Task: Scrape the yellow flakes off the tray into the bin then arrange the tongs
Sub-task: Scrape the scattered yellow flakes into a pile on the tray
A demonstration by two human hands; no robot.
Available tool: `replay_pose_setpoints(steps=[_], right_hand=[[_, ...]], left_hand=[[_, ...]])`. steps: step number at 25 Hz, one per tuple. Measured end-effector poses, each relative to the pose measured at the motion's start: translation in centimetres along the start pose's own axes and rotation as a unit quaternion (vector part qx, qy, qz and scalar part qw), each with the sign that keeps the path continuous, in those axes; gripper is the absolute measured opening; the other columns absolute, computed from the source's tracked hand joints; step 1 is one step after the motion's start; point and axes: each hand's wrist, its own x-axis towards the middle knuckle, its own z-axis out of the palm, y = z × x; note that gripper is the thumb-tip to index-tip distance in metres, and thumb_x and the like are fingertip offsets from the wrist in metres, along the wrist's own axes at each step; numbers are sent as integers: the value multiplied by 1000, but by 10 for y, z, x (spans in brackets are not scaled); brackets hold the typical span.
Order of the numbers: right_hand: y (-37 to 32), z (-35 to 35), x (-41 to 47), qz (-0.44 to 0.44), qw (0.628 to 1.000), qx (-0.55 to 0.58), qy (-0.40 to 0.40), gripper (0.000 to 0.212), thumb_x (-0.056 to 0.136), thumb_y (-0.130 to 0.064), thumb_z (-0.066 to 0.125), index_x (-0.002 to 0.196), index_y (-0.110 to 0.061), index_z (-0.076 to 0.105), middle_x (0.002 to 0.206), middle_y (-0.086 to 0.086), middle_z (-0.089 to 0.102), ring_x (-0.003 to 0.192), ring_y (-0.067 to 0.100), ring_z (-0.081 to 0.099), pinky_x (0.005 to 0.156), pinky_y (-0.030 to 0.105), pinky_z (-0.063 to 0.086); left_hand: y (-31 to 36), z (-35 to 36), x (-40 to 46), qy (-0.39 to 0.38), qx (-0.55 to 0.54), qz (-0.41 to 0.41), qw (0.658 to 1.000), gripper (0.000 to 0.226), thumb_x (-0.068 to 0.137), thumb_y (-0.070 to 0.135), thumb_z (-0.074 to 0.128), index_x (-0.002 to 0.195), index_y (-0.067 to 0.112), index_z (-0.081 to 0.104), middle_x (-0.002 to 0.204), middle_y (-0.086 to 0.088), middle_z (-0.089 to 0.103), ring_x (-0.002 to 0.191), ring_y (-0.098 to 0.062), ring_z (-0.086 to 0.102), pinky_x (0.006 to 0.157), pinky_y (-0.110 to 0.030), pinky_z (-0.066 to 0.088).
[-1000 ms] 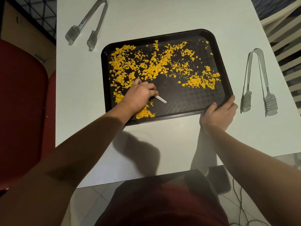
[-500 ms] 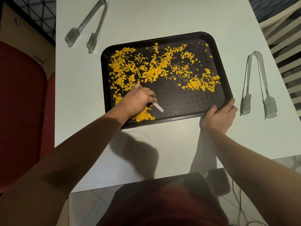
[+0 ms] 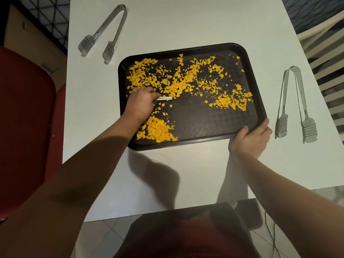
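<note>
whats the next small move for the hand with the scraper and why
Probably drag the white scraper in the left hand back toward the near-left corner, adding to the pile there. Many yellow flakes lie scattered just beyond the blade, and the right hand grips the tray at its near-right corner.

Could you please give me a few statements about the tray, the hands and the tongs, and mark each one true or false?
1. The left hand holds a small white scraper over the black tray. True.
2. The right hand grips a pair of tongs. False: it grips the tray's near right corner.
3. Two pairs of metal tongs lie on the white table, one at the far left and one to the right of the tray. True.
4. The tray has been scraped clean. False: yellow flakes cover much of it, with a pile near the front left corner.
5. Both tongs rest inside the tray. False: both lie on the table outside it.
</note>
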Motion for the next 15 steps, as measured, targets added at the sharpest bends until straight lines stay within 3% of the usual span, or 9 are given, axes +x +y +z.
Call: replay_pose_setpoints(steps=[7, 11, 15], right_hand=[[1, 1, -1, -8, 1000, 2, 6, 65, 85, -25, 38, 143, 1, 21, 129, 24, 39, 111, 39, 41, 94, 41, 34], [2, 3, 0, -6, 1000, -1, 4, 66, 85, -25, 37, 143, 0, 19, 129, 23, 38, 111, 39, 41, 93, 41, 34], [2, 3, 0, -6, 1000, 2, 6, 66, 85, -25, 37, 143, 1, 19, 128, 23, 39, 111, 38, 41, 93, 41, 34]], left_hand=[[-18, -8, -46, -73, -2, 104, 992, 30, 89, 8, 54, 115, 17, 65, 118, -6, 63, 112, -25, 52, 90, -36, 32], [-9, -9, -32, 39, -9, 39, 998, 27, 88, 10, 56, 113, 12, 66, 110, -11, 64, 105, -31, 54, 85, -39, 37], [7, 1, -10, 12, 4, -5, 1000, 30, 92, 12, 49, 119, 15, 62, 116, -9, 60, 110, -28, 50, 91, -38, 35]])
